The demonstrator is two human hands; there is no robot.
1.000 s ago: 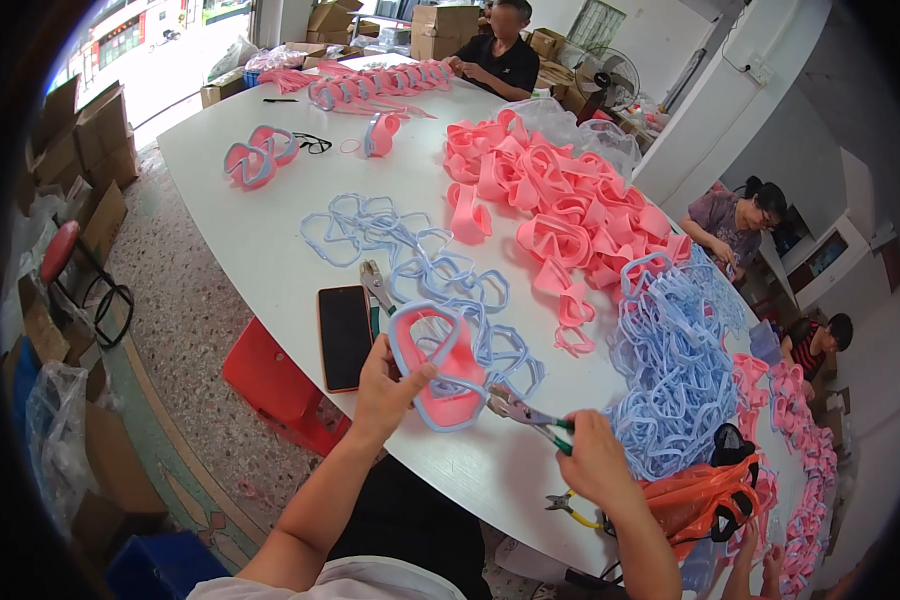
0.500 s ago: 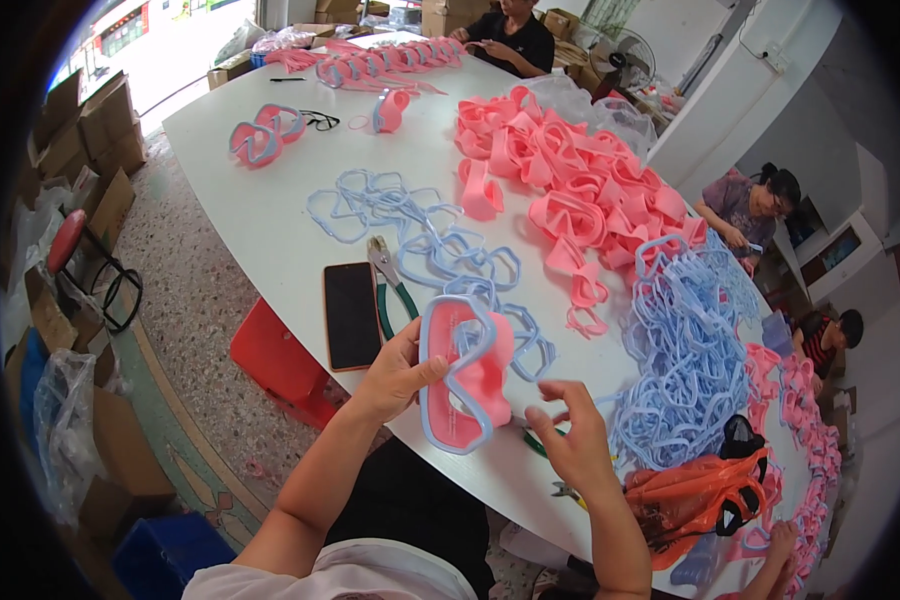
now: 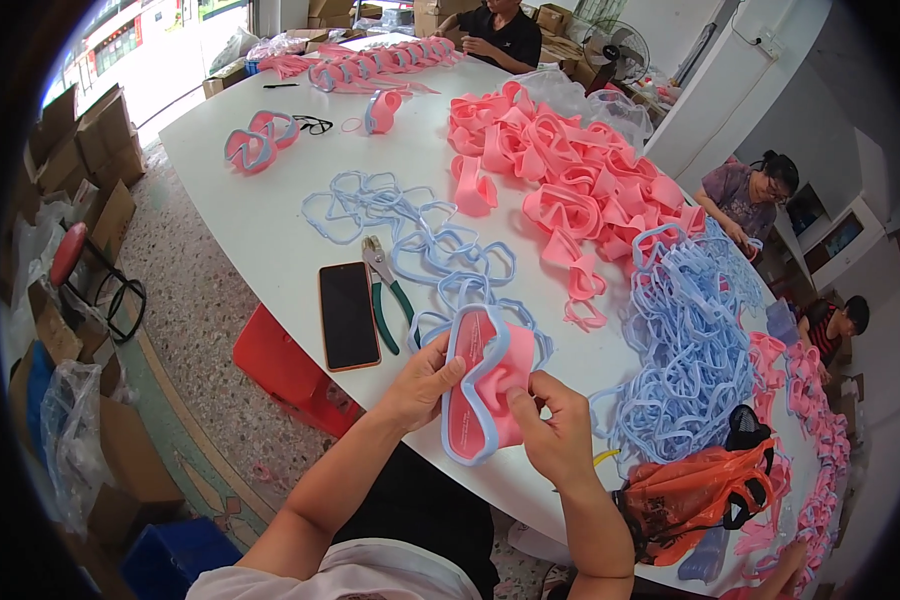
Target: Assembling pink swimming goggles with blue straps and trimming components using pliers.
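Above the table's near edge I hold a diving mask [image 3: 477, 400] with a light blue frame and a soft pink skirt. My left hand [image 3: 423, 388] is closed on its left rim, the thumb on the blue frame. My right hand [image 3: 555, 428] pinches the pink skirt on the other side. Just beyond the mask lie loose light blue frames [image 3: 450, 248], partly hidden by it. Green-handled pliers [image 3: 387, 295] and a dark phone [image 3: 349, 316] rest on the table near my left hand.
A heap of pink skirts [image 3: 570, 165] and a heap of blue frames [image 3: 682, 365] fill the right side. An orange plastic bag [image 3: 695, 500] is by the right edge. Assembled masks [image 3: 380, 65] line the far end. Other people sit around the table; a red stool [image 3: 285, 365] stands at left.
My right hand has come in from open and closed on the pink skirt. The mask has shifted slightly right and turned, showing more of the skirt's side.
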